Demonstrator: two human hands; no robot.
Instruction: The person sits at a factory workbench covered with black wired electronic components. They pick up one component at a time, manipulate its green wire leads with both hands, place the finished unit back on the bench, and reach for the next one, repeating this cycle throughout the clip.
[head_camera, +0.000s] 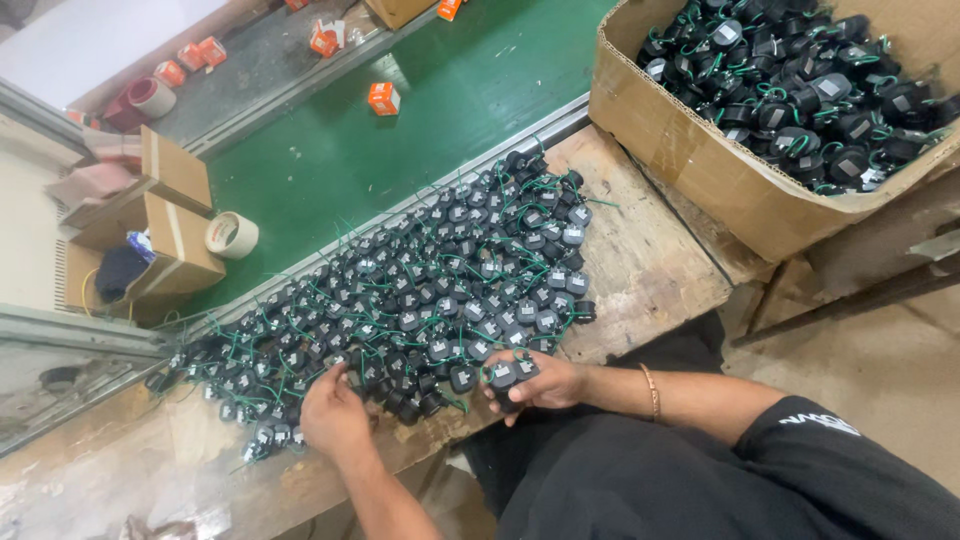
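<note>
While the left hand (335, 415) rests fingers-down on the near edge of the spread of small black components with green wires (420, 290) on the wooden bench (650, 270), the right hand (545, 385) grips a few components (510, 375) just beside that spread.

Small black round parts (420, 300) with green wire leads, spread in a dense flat layer across the wooden bench, running 7 to 1 o'clock. A few of those parts (510, 375) stacked at the 5 o'clock edge, gripped by fingers.
</note>
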